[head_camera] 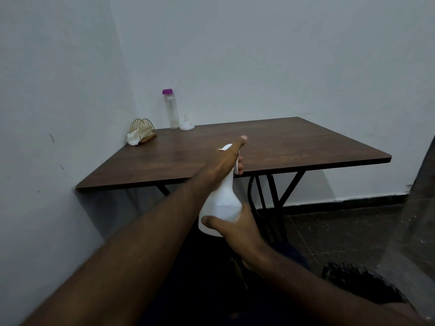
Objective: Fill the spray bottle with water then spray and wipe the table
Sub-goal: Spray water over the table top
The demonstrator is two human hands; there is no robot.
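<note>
I hold a white spray bottle (pixel 222 203) upright in front of the near edge of the brown wooden table (pixel 294 147). My left hand (pixel 226 158) wraps the neck and trigger head from the left, fingers curled around it. My right hand (pixel 237 228) cups the bottle's base from below and the right. A clear water bottle with a purple cap (pixel 171 109) stands at the table's far left corner. A white tissue (pixel 133 138) sticks out of a gold wire napkin holder (pixel 143 132) by the left wall.
A small white object (pixel 187 124) sits beside the water bottle. The table stands in a corner against two pale walls, on black metal legs (pixel 270 198). Dark tiled floor lies to the right, and a dark round object (pixel 357 283) sits at lower right.
</note>
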